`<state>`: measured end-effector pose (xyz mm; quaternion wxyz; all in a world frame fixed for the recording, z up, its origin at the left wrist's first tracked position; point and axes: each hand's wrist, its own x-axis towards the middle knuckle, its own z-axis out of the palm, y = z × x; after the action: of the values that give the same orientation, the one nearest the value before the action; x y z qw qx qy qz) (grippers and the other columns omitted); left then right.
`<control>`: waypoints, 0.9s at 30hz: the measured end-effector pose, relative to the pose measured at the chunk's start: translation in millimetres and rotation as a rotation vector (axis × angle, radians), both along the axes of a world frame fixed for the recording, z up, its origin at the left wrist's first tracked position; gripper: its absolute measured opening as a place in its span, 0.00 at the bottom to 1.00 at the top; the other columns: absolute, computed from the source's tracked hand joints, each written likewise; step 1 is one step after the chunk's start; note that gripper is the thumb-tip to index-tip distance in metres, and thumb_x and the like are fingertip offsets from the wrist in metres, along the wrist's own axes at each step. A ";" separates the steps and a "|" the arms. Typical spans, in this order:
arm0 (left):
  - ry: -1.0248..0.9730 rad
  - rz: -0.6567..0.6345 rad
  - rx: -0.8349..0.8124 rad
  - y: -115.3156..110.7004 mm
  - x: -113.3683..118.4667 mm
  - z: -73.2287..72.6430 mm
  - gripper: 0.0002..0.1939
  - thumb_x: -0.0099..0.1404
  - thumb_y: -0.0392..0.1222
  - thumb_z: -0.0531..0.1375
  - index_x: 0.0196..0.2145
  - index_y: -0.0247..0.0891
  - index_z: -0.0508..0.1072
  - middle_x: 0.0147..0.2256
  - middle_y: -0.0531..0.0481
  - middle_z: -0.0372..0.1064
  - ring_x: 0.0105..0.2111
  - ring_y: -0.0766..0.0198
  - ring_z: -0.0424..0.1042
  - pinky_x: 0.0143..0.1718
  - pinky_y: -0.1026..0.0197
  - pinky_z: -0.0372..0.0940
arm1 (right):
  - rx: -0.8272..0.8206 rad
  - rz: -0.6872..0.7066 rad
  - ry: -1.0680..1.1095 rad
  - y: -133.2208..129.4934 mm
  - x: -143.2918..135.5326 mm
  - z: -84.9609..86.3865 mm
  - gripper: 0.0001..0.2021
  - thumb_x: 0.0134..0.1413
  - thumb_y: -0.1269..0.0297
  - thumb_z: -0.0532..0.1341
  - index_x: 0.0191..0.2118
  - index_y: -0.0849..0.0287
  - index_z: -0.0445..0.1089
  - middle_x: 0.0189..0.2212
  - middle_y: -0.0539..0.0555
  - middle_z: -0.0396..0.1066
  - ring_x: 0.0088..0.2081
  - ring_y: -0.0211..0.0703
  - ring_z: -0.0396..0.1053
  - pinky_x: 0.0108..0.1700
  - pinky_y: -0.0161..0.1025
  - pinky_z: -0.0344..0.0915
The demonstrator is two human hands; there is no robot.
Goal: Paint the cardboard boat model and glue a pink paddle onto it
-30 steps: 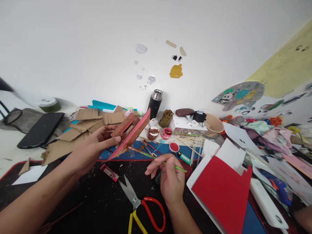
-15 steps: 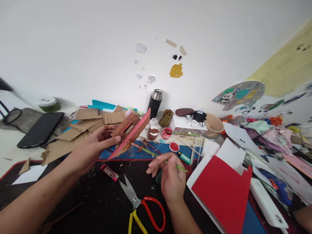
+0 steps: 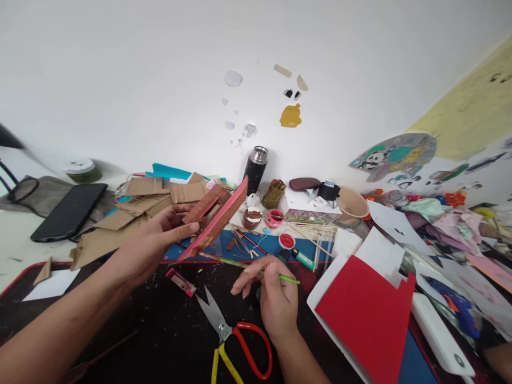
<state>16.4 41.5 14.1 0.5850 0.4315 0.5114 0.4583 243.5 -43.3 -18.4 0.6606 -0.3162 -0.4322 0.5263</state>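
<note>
My left hand [image 3: 160, 234] grips a painted piece [image 3: 220, 218], brown on its faces with a pink edge, and holds it tilted above the mat. Between the fingers of my right hand [image 3: 272, 293] is a thin green paintbrush [image 3: 236, 262], whose tip touches the lower part of the painted piece. Beyond the hands stand a jar of brown paint [image 3: 252, 217], a pot of pink paint [image 3: 274, 218] and a small pot of red paint [image 3: 286, 241]. Scissors [image 3: 222, 332] with red and yellow handles lie open below the piece.
Cardboard scraps [image 3: 120, 218] and a black phone [image 3: 69, 212] lie at the left. A black flask [image 3: 256, 169] stands by the wall. Red paper [image 3: 364, 314], a white glue gun or tool [image 3: 442, 336] and crumpled cloth [image 3: 456, 224] are at the right. A pink lighter [image 3: 181, 282] lies near the scissors.
My right hand has moved slightly left and down, and the brush tip has slid from the middle of the painted piece to its lower end. My left hand has barely moved.
</note>
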 end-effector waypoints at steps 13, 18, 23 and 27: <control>0.005 0.017 -0.029 0.0 2.2 2.4 0.36 0.47 0.59 0.80 0.50 0.44 0.77 0.52 0.43 0.82 0.55 0.45 0.77 0.52 0.51 0.71 | -0.036 -0.185 0.079 7.0 8.3 3.1 0.20 0.72 0.45 0.65 0.37 0.57 0.81 0.26 0.54 0.84 0.24 0.43 0.82 0.23 0.31 0.70; -0.005 0.015 -0.024 0.0 0.9 0.2 0.34 0.48 0.59 0.80 0.48 0.45 0.77 0.52 0.43 0.83 0.55 0.45 0.78 0.51 0.51 0.72 | -0.040 -0.172 0.082 8.0 7.7 3.6 0.20 0.72 0.45 0.65 0.37 0.57 0.81 0.26 0.54 0.84 0.23 0.43 0.81 0.23 0.32 0.70; -0.011 0.016 -0.039 1.5 -0.3 -1.6 0.36 0.48 0.58 0.80 0.51 0.45 0.77 0.54 0.42 0.82 0.56 0.44 0.77 0.51 0.51 0.72 | -0.031 -0.107 0.068 6.5 4.9 0.4 0.20 0.73 0.46 0.64 0.37 0.58 0.80 0.26 0.55 0.84 0.23 0.42 0.81 0.24 0.31 0.70; -0.002 0.007 -0.032 1.1 -0.1 -0.7 0.36 0.48 0.59 0.80 0.51 0.44 0.77 0.54 0.42 0.82 0.55 0.45 0.78 0.50 0.52 0.72 | -0.033 -0.053 0.053 4.4 1.9 -1.5 0.21 0.74 0.47 0.63 0.37 0.58 0.81 0.24 0.55 0.83 0.23 0.42 0.81 0.23 0.31 0.69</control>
<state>16.3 42.6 13.4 0.5908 0.4199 0.5193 0.4527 245.4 -38.9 -19.9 0.6801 -0.3244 -0.3972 0.5239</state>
